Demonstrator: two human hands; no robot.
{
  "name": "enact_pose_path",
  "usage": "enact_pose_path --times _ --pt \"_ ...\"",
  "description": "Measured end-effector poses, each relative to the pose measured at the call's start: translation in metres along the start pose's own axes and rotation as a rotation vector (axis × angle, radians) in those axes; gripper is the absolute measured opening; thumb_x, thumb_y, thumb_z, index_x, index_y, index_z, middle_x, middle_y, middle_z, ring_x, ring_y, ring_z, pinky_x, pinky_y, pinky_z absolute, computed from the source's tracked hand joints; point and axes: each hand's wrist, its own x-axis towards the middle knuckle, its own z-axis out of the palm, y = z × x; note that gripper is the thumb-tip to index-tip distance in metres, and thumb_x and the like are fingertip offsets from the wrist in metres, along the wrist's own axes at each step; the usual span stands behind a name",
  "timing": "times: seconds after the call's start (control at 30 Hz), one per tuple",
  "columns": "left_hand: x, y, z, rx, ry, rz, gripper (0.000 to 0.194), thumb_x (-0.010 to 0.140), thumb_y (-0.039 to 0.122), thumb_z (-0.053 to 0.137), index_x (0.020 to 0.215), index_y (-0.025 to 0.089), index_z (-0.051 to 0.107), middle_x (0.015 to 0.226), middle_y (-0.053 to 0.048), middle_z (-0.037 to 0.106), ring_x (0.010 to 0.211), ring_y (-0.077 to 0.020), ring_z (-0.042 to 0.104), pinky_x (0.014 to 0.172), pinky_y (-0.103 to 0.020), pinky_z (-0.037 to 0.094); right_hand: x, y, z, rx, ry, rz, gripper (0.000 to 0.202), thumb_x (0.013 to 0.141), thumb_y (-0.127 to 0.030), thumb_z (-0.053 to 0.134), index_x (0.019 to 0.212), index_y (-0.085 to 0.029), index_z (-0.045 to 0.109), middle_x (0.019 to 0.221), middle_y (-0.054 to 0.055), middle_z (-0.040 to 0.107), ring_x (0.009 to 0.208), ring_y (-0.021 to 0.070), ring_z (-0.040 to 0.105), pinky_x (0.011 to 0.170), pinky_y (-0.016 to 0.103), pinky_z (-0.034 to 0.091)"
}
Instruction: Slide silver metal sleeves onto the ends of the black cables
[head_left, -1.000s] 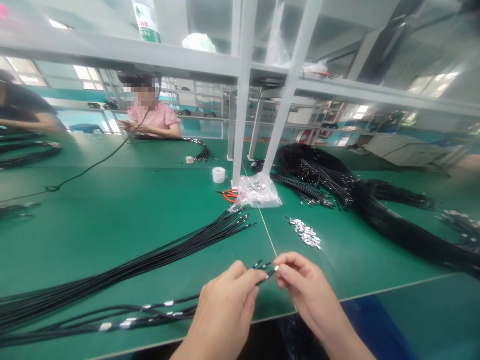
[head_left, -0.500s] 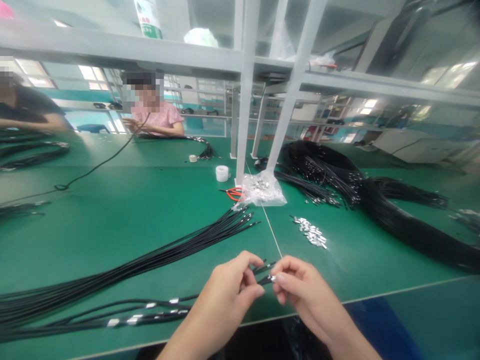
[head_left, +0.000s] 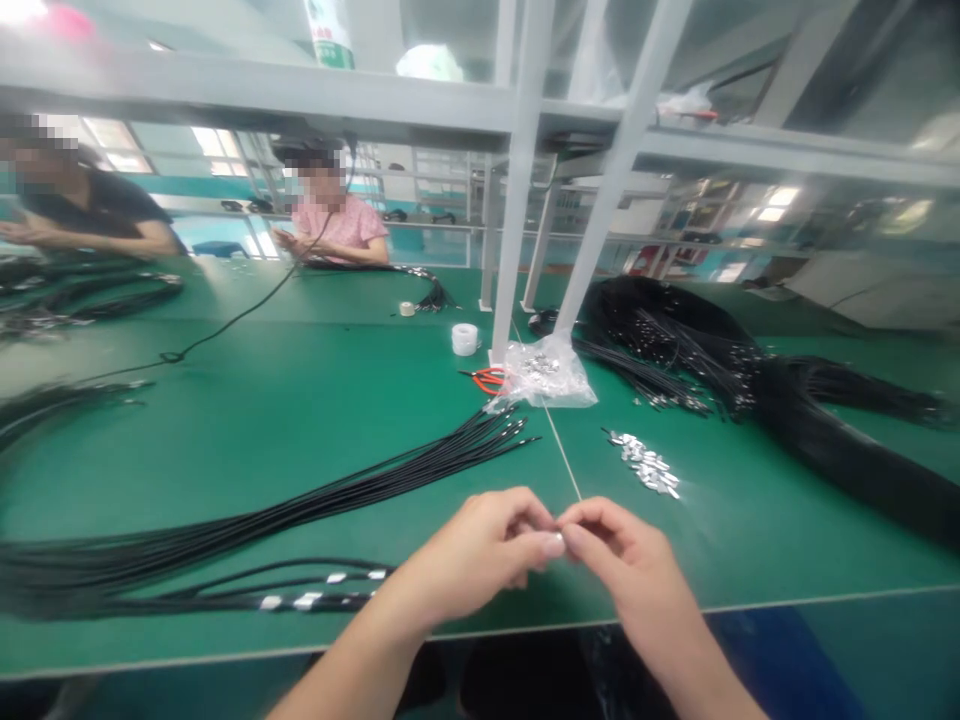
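Observation:
My left hand (head_left: 499, 555) is closed in a pinch over the front of the green table, on black cables that its fingers now mostly cover. Against its fingertips press the thumb and index finger of my right hand (head_left: 626, 560), also pinched, at a small silver sleeve on the cable end that the fingers hide. Black cables with white-silver sleeves (head_left: 307, 601) run in from the left and pass behind my left forearm. Beyond them lies a long bundle of thin black cables (head_left: 360, 487). A loose pile of small silver sleeves (head_left: 646, 464) lies ahead of my right hand.
A clear plastic bag (head_left: 551, 372) of silver pieces, orange-handled pliers (head_left: 489, 380) and a white tape roll (head_left: 465, 340) are by the shelf posts (head_left: 514, 200). Thick black cable coils (head_left: 660, 335) lie right. Two people (head_left: 337, 225) sit across the green table (head_left: 247, 400).
My hands have come together, and their fingertips now meet over the cable ends and silver sleeve that showed between them. The whole view has shifted, with the scene moving right.

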Motion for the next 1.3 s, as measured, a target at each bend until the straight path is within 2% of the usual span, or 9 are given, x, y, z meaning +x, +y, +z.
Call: enact_pose_path --times 0.1,0.23,0.37,0.5,0.6,0.8,1.0,1.13,1.3 --pt "0.01 0.003 -0.012 0.05 -0.11 0.028 0.019 0.078 0.035 0.057 0.083 0.017 0.061 0.069 0.003 0.059 0.061 -0.0094 0.054 0.055 -0.018 0.042 -0.002 -0.007 -0.005 -0.241 0.083 -0.093 0.021 0.075 -0.042 0.061 0.071 -0.021 0.062 0.072 0.002 0.059 0.071 0.0169 0.053 0.064 0.024 0.043" --pt "-0.003 -0.002 -0.032 0.249 -0.053 0.021 0.011 0.074 0.031 0.065 0.076 0.019 0.066 0.07 0.004 0.061 0.067 -0.0105 0.055 0.061 -0.019 0.04 0.002 -0.006 -0.01 -0.317 0.19 -0.068 0.023 0.072 -0.046 0.059 0.069 -0.023 0.061 0.062 0.001 0.055 0.059 0.0161 0.05 0.054 0.023 0.042" --pt "-0.055 -0.022 -0.048 0.549 0.122 -0.068 0.009 0.079 0.024 0.059 0.078 0.022 0.068 0.087 0.0 0.062 0.086 -0.0159 0.054 0.079 -0.026 0.038 0.011 0.007 -0.018 -0.342 0.199 -0.027 0.026 0.068 -0.049 0.058 0.065 -0.023 0.061 0.058 0.001 0.057 0.056 0.0175 0.052 0.052 0.025 0.043" --pt "-0.116 -0.043 -0.07 0.779 0.273 -0.237 0.011 0.078 0.02 0.057 0.075 0.022 0.067 0.089 -0.003 0.062 0.087 -0.0189 0.052 0.08 -0.031 0.037 0.023 0.031 -0.034 -0.402 0.037 -0.007 0.032 0.069 -0.055 0.055 0.067 -0.023 0.063 0.061 0.003 0.058 0.058 0.0193 0.054 0.053 0.027 0.044" --pt "-0.138 -0.048 -0.086 0.855 0.349 -0.332 0.009 0.078 0.022 0.057 0.077 0.023 0.066 0.085 -0.001 0.062 0.086 -0.0183 0.053 0.077 -0.029 0.039 0.031 0.056 -0.045 -0.574 -0.073 -0.041 0.032 0.07 -0.055 0.053 0.07 -0.025 0.064 0.072 0.005 0.062 0.069 0.0234 0.058 0.063 0.033 0.046" --pt "-0.092 -0.055 -0.082 0.964 0.486 -0.36 0.015 0.087 0.022 0.044 0.092 0.024 0.058 0.093 0.0 0.06 0.09 -0.0164 0.054 0.077 -0.027 0.04 0.037 0.078 -0.026 -0.92 -0.034 -0.424 0.021 0.079 -0.041 0.05 0.089 -0.027 0.063 0.101 0.008 0.061 0.098 0.0275 0.053 0.081 0.042 0.038" --pt "-0.049 -0.07 -0.062 1.041 0.461 -0.359 0.019 0.081 0.017 0.051 0.098 0.024 0.056 0.105 -0.003 0.057 0.1 -0.0194 0.051 0.079 -0.029 0.041 0.025 0.064 -0.003 -0.979 -0.225 -0.307 0.012 0.084 -0.03 0.051 0.077 -0.024 0.059 0.082 0.003 0.06 0.083 0.0216 0.053 0.076 0.037 0.036" --pt "-0.045 -0.073 -0.074 1.047 0.432 -0.31 0.015 0.08 0.019 0.047 0.092 0.021 0.055 0.096 -0.005 0.057 0.093 -0.0211 0.053 0.079 -0.033 0.041 0.033 0.051 -0.031 -0.938 -0.085 -0.252 0.01 0.086 -0.026 0.049 0.085 -0.024 0.058 0.09 0.002 0.061 0.089 0.0182 0.053 0.08 0.032 0.036" --pt "-0.032 -0.088 -0.097 1.029 0.301 -0.253 0.017 0.08 0.033 0.044 0.073 0.021 0.053 0.079 -0.004 0.058 0.076 -0.0228 0.054 0.072 -0.035 0.042 0.064 0.049 -0.108 -1.11 0.262 -0.128 0.017 0.087 -0.02 0.043 0.086 -0.02 0.059 0.089 0.004 0.063 0.087 0.0185 0.054 0.078 0.029 0.037"
